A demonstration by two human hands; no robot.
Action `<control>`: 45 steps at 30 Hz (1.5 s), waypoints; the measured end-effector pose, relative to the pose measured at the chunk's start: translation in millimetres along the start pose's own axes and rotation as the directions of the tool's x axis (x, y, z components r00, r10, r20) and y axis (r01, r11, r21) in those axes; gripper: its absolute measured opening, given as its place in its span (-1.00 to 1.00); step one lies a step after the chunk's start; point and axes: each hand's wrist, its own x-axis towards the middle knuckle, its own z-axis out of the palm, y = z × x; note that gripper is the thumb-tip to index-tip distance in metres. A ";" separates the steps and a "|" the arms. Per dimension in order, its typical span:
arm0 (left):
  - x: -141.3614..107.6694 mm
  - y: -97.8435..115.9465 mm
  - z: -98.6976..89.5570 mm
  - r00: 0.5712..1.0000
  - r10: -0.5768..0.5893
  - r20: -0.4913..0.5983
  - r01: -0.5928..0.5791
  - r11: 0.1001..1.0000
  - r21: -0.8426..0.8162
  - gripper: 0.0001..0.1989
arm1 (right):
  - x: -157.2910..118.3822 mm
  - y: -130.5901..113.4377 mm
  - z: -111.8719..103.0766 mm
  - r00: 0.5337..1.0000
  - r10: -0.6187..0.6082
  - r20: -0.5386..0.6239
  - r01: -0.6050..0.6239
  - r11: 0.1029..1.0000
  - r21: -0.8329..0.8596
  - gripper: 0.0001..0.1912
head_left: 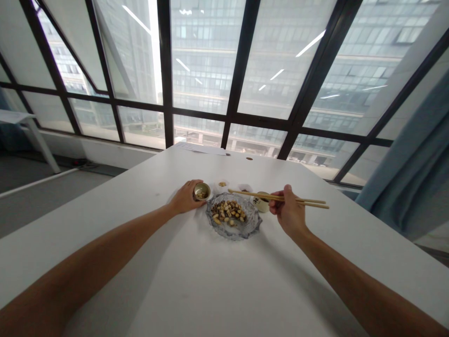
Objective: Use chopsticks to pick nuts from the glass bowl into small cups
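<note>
My left hand [187,196] is wrapped round a small cup [201,191], tilted so that its greenish inside shows, with a few nut-like pieces in it. In my right hand [289,213] is a pair of wooden chopsticks [312,202], their tips pointing left above the far rim of a clear glass bowl [252,228]. Pistachios [228,211] fill the middle of this bowl. A pale cup with dark markings [260,204] stands at the bowl's right side, partly hidden behind the chopsticks and my right hand. Nothing can be made out between the chopstick tips.
Behind the bowl are a small clear dish [221,185] with a few pieces and another small dish [244,188] with dark contents. Papers [201,149] and a brown round lid-like thing [249,158] lie at the white table's [196,290] far end. A blue curtain [403,182] hangs at right.
</note>
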 end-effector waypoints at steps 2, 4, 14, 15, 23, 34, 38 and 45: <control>0.3 1.0 0.0 1.000 -0.001 0.000 0.001 1.000 0.004 -0.30 | -2.4 -5.2 19.2 0.997 -0.074 0.012 0.075 0.996 -0.057 -0.40; 0.1 1.0 0.3 1.000 0.002 -0.006 -0.002 1.000 -0.001 -0.30 | -4.1 -5.3 43.3 0.991 -0.107 0.080 0.116 0.987 -0.111 -0.39; 0.1 -1.7 3.1 1.000 0.020 -0.018 -0.020 0.999 -0.026 -0.30 | -5.5 -7.5 66.5 0.943 -0.087 0.322 0.171 0.955 -0.244 -0.38; 0.3 -1.7 3.3 1.000 0.009 -0.020 -0.010 1.000 -0.027 -0.29 | -7.2 -15.6 57.1 0.952 -0.068 0.298 0.150 0.954 -0.260 -0.38; 0.3 -3.5 4.0 0.998 -0.050 -0.026 0.049 0.999 -0.024 -0.27 | -28.3 -24.6 17.8 0.879 0.151 0.452 0.052 0.912 -0.406 -0.35; 0.4 -6.6 6.5 0.998 -0.045 -0.033 0.044 0.999 -0.032 -0.26 | -11.6 -19.3 1.5 0.956 -0.037 0.292 0.145 0.923 -0.357 -0.37; -0.1 -6.1 6.0 0.998 -0.051 -0.037 0.050 0.998 -0.030 -0.26 | -20.0 -14.2 11.9 0.891 -0.028 0.453 0.222 0.897 -0.382 -0.42; 0.2 -7.2 6.7 0.998 -0.055 -0.036 0.053 0.998 -0.041 -0.25 | -21.9 -7.2 15.7 0.837 -0.017 0.547 0.294 0.856 -0.425 -0.50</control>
